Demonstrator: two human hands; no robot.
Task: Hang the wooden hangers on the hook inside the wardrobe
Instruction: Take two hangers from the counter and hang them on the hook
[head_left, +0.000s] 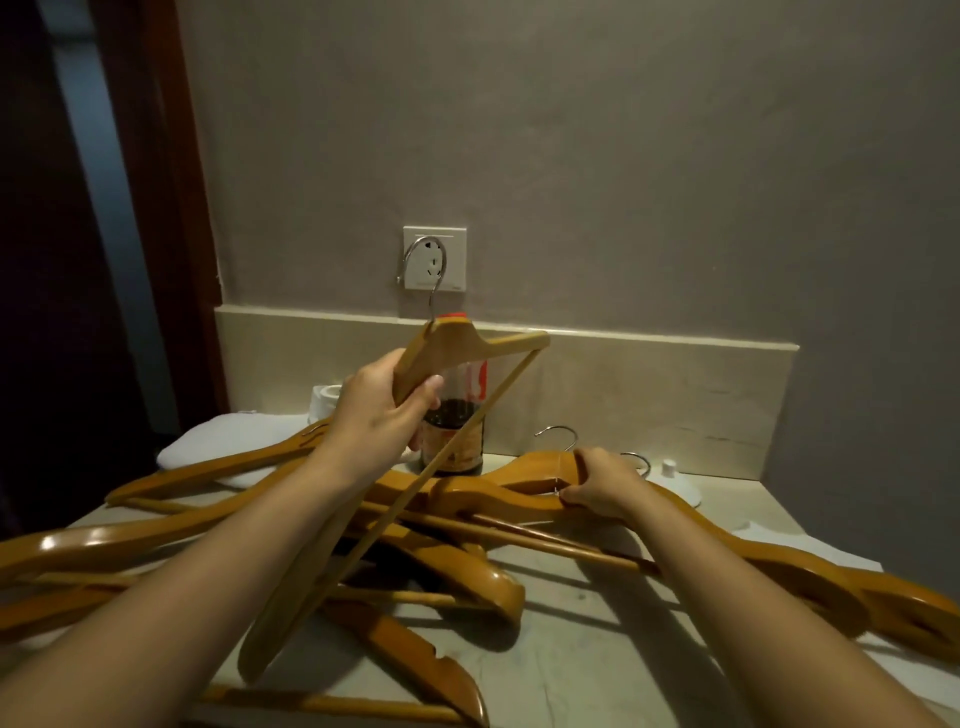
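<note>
Several wooden hangers (291, 525) with metal hooks lie in a loose pile on a pale countertop (597, 654). My left hand (379, 410) grips one hanger (467, 343) by its shoulder and holds it tilted above the pile, its metal hook pointing up in front of the wall socket. My right hand (602, 483) is closed over the neck of another hanger (519, 486) that still rests on the pile, close to its hook. No wardrobe hook is visible.
A dark bottle with a red cap (454, 431) stands behind the raised hanger. A white folded towel (223, 441) and a paper roll (324, 400) sit at the back left. A wall socket (435, 257) is above the backsplash. A dark doorway (67, 260) opens on the left.
</note>
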